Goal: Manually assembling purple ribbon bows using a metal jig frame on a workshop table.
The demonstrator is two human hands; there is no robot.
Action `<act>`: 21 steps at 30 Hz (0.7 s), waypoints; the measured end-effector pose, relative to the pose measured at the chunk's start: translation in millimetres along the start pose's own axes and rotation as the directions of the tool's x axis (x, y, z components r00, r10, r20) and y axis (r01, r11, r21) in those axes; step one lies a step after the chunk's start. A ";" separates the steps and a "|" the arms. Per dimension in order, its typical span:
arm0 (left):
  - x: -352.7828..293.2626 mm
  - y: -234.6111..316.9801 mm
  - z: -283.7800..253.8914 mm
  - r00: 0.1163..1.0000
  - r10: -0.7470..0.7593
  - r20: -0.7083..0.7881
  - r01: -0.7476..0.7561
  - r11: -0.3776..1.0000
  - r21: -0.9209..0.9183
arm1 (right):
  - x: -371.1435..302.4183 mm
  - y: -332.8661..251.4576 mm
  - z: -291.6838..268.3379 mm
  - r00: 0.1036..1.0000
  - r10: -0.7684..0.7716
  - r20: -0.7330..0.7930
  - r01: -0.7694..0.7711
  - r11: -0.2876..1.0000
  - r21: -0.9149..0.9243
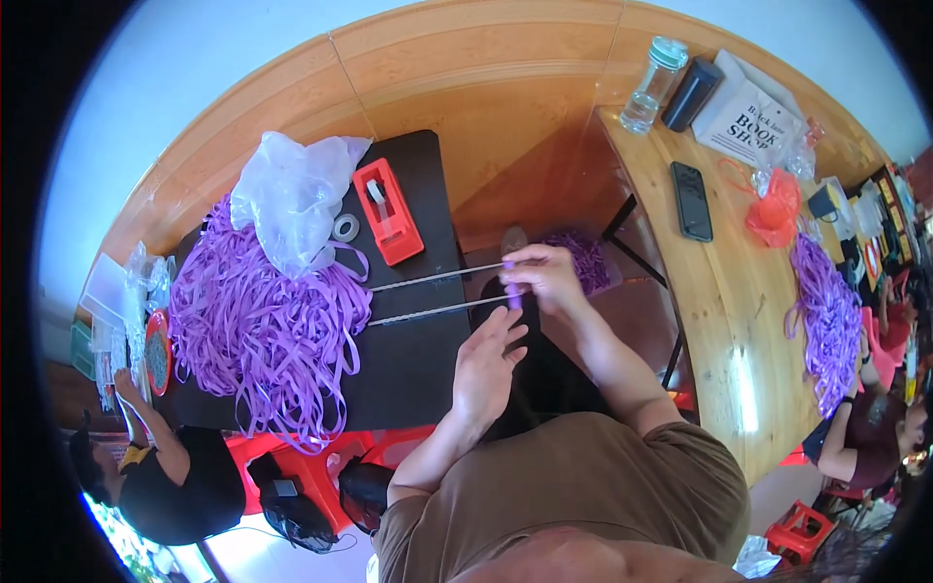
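Note:
Two thin grey rods (432,312) run side by side from the purple ribbon heap (262,330) out past the edge of the dark table (413,374). A short purple ribbon (513,291) spans their free ends. My right hand (546,276) is closed, its thumb and fingers pinching this ribbon near the far rod. Just below the near rod's end, my left hand (486,367) has its fingers spread, with nothing visible in it. The heap hides the rods' other ends.
On the dark table are a red tape dispenser (391,214), a tape roll (345,228) and a clear plastic bag (292,199). The wooden table (724,321) at right holds a phone (691,201), bottles and more purple ribbon (826,311). People sit at both sides.

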State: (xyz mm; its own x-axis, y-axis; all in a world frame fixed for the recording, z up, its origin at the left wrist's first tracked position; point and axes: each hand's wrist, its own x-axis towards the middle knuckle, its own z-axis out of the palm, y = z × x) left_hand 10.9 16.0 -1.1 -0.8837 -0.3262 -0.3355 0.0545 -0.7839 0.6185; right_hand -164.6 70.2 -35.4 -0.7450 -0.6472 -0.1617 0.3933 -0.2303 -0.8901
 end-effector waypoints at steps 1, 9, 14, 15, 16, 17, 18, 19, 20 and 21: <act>-1.5 2.0 1.9 1.000 -0.001 -0.001 0.001 1.000 -0.006 | -2.5 -9.1 -15.4 1.000 0.011 0.022 -0.011 1.000 0.001; -15.8 11.9 21.6 0.964 0.046 0.261 -0.117 0.957 0.266 | 58.3 -18.6 -145.3 0.863 -0.492 -0.110 0.249 0.607 -0.755; -22.7 16.2 26.3 0.923 0.142 0.359 -0.303 0.841 0.447 | 96.5 28.8 -220.9 0.820 -0.445 -0.361 -0.238 0.308 -0.921; -27.6 19.6 23.5 0.912 0.156 0.379 -0.351 0.775 0.525 | 92.1 27.0 -213.3 0.790 -0.433 -0.434 -0.341 0.279 -0.898; -32.6 23.8 25.2 0.911 0.181 0.371 -0.369 0.760 0.535 | 90.0 26.4 -211.2 0.791 -0.431 -0.434 -0.303 0.340 -0.890; -32.3 28.7 24.1 0.885 0.190 0.425 -0.429 0.689 0.584 | 85.3 31.5 -218.4 0.754 -0.531 -0.386 -0.259 0.299 -0.918; -36.5 33.0 18.3 0.870 0.204 0.448 -0.471 0.612 0.636 | 78.3 30.9 -194.3 0.736 -0.633 -0.240 -0.150 0.193 -0.970; -42.9 38.0 18.4 0.870 0.240 0.432 -0.482 0.601 0.637 | 67.9 23.9 -167.6 0.684 -0.729 -0.042 0.080 0.131 -0.988; -47.7 44.3 16.6 0.873 0.276 0.401 -0.483 0.592 0.645 | 59.1 10.8 -137.5 0.573 -0.808 0.135 0.297 0.051 -0.954; -52.0 49.2 14.0 0.833 0.308 0.460 -0.551 0.541 0.636 | 42.6 -6.9 -92.5 0.528 -0.819 0.225 0.466 0.058 -0.883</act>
State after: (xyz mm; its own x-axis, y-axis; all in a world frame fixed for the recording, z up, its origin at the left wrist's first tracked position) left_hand 53.0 1.8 56.8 -0.9330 -0.2701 0.2377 0.2208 0.0916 0.9710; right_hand -248.8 111.4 -75.6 -0.5943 -0.3167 0.7393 -0.8001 0.3261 -0.5035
